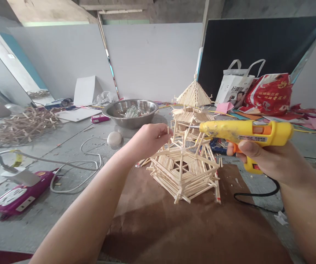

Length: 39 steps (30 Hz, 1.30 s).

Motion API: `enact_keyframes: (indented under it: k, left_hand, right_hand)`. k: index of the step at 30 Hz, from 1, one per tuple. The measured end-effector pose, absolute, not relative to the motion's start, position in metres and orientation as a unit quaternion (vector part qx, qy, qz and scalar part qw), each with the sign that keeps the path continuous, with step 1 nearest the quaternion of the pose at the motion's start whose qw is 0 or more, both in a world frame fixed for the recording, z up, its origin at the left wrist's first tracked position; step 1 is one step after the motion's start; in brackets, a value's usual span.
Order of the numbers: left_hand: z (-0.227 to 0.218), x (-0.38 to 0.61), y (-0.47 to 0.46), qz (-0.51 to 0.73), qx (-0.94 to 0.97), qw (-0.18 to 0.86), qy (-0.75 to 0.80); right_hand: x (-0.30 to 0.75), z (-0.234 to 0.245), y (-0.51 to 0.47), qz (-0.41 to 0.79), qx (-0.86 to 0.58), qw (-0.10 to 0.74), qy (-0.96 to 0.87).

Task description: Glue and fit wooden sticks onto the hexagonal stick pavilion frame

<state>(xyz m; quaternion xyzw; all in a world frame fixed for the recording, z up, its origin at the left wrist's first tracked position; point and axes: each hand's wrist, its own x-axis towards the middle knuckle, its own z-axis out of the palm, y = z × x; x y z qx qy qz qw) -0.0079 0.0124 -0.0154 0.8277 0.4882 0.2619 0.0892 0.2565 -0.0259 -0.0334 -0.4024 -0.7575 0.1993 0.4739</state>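
Observation:
A hexagonal model of thin wooden sticks [181, 170] stands in front of me, with a ring of slats round an opening in its middle. At its far left side, my left hand [156, 136] is closed, fingertips pinched on a short wooden stick [168, 131]. My right hand [265, 156] grips a yellow hot glue gun [229, 128], with a finger at the orange trigger. The gun's metal nozzle points left above the model's far side, near my left fingertips. Whether the nozzle touches any stick I cannot tell.
Behind stands a tiered stick pagoda [193, 93]. A steel bowl [130, 113], purple power strip [17, 198], white cable [78, 161] and stick pile [23, 126] lie leftward. Brown sheet [191, 234] lies beneath the model. Bags [269, 93] stand back right; a black cord [257, 194] trails rightward.

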Motion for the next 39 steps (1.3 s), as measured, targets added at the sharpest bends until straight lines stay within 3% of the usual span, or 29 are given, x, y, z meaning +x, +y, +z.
enact_keyframes:
  k: [39]
  left_hand:
    - [-0.0153,-0.0076,0.0115,0.277,0.828,0.117,0.474]
  right_hand:
    - [0.2546,-0.0312,-0.0274,0.215,-0.383,0.491,-0.752]
